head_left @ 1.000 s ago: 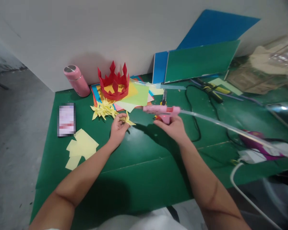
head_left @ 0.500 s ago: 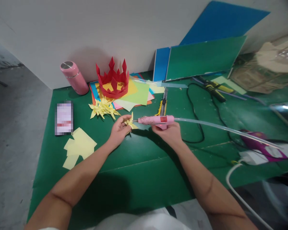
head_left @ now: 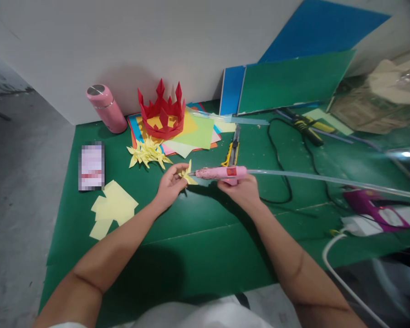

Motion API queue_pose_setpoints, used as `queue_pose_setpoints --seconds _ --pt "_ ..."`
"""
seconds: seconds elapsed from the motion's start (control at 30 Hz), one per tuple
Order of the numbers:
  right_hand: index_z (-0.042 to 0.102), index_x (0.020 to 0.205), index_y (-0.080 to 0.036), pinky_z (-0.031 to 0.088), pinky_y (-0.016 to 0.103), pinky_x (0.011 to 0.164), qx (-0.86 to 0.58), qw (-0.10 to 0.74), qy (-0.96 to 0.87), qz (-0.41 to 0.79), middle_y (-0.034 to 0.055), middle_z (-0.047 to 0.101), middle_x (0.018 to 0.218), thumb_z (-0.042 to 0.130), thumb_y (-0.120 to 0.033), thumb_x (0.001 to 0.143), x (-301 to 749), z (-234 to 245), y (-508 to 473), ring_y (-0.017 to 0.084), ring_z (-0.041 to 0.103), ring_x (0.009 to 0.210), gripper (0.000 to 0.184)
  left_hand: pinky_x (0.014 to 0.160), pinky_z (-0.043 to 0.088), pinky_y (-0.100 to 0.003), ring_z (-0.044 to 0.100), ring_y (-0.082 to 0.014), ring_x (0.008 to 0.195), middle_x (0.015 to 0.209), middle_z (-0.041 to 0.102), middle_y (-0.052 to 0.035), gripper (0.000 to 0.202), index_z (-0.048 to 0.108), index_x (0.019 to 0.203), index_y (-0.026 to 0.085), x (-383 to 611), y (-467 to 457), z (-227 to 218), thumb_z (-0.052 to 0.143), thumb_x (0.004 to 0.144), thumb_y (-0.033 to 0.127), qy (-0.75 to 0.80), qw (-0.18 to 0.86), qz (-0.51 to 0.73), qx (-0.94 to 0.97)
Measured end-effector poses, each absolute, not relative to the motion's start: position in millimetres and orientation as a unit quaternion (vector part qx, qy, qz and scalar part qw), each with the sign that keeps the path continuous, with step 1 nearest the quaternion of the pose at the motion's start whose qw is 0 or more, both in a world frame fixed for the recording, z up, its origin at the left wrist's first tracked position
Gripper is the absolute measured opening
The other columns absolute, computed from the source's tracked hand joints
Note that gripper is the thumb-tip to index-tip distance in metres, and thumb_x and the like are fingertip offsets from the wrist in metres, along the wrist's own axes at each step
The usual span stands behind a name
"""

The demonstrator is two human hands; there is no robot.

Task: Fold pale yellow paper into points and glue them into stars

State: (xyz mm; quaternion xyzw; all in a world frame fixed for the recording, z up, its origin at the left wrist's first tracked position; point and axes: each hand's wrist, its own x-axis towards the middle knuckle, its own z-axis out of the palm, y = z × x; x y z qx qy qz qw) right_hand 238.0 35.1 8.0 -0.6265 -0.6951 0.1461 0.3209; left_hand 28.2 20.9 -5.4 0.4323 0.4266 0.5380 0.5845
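Note:
Between the fingers of my left hand (head_left: 171, 186) is a small folded yellow paper flower (head_left: 190, 176). My right hand (head_left: 244, 191) is closed around the grip of a pink hot glue gun (head_left: 222, 172), whose metal nozzle points left and meets the flower's middle; whether it touches I cannot tell. A long clear glue stick (head_left: 314, 178) runs out of the gun's back to the right. Beyond my left hand lies a heap of similar yellow paper flowers (head_left: 146, 152). A red paper crown (head_left: 163, 120) stands behind them on coloured paper sheets (head_left: 202, 133).
A utility knife (head_left: 233, 148) lies just past the glue gun. At left are a pink bottle (head_left: 108, 109), a phone (head_left: 91, 166) and yellow paper pieces (head_left: 114, 207). On the right, a black cable (head_left: 289, 182), pliers (head_left: 308, 130) and a purple power strip (head_left: 369, 205) lie on the green table.
The rear end of the clear glue stick has swung upward and away from the power strip. Both hands keep nearly the same pose, and the view has shifted slightly.

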Motion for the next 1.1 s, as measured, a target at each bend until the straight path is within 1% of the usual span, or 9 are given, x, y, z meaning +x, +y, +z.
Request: queue_pose_setpoints --seconds 0.23,0.5,0.57,0.7,0.83,1.1 --pt "0.050 0.049 -0.022 0.047 0.028 0.053 -0.617 0.312 -0.713 0.120 0.0005 0.054 0.046 0.052 -0.034 0.060 240.1 6.6 36.9 0.015 0.051 0.047 0.016 0.059 0.046 -0.021 0.053 -0.0087 0.065 0.086 0.059 -0.0006 0.034 0.058 0.100 0.020 28.1 20.7 -4.9 0.060 0.066 0.015 0.429 0.588 0.532 0.433" --pt "0.058 0.056 -0.022 0.048 0.029 0.055 -0.616 0.311 -0.711 0.135 0.0020 0.061 0.052 0.051 -0.033 0.061 242.1 7.2 36.4 0.018 0.056 0.051 0.014 0.058 0.047 -0.021 0.053 -0.0084 0.063 0.083 0.060 0.0005 0.034 0.058 0.099 0.020 26.1 21.3 -3.2 0.061 0.065 0.014 0.421 0.600 0.523 0.434" --pt "0.056 0.054 -0.022 0.048 0.029 0.055 -0.619 0.310 -0.710 0.131 0.0016 0.059 0.050 0.051 -0.033 0.061 242.7 6.7 36.3 0.017 0.055 0.050 0.015 0.058 0.047 -0.021 0.053 -0.0087 0.063 0.084 0.060 0.0001 0.034 0.058 0.099 0.020 25.9 21.4 -4.2 0.061 0.066 0.015 0.424 0.600 0.523 0.432" --pt "0.048 0.046 -0.022 0.047 0.029 0.053 -0.625 0.312 -0.705 0.120 0.0007 0.052 0.044 0.050 -0.034 0.061 243.7 6.6 37.2 0.015 0.051 0.047 0.019 0.057 0.047 -0.022 0.055 -0.0096 0.064 0.086 0.061 -0.0008 0.033 0.059 0.099 0.020 26.1 21.0 -5.4 0.063 0.067 0.016 0.423 0.601 0.525 0.429" --pt "0.039 0.043 -0.023 0.045 0.030 0.051 -0.624 0.322 -0.702 0.120 -0.0001 0.046 0.041 0.050 -0.036 0.062 243.8 6.9 37.6 0.015 0.047 0.044 0.025 0.055 0.047 -0.021 0.054 -0.0090 0.063 0.086 0.062 -0.0010 0.032 0.060 0.097 0.020 26.1 20.9 -4.5 0.064 0.065 0.017 0.417 0.610 0.524 0.423" --pt "0.038 0.043 -0.023 0.043 0.027 0.047 -0.638 0.323 -0.690 0.113 -0.0008 0.044 0.040 0.051 -0.037 0.061 244.1 6.1 37.4 0.014 0.046 0.043 0.026 0.055 0.047 -0.020 0.054 -0.0082 0.064 0.086 0.062 -0.0002 0.034 0.059 0.098 0.020 24.9 21.0 -4.0 0.063 0.064 0.017 0.415 0.611 0.515 0.435"
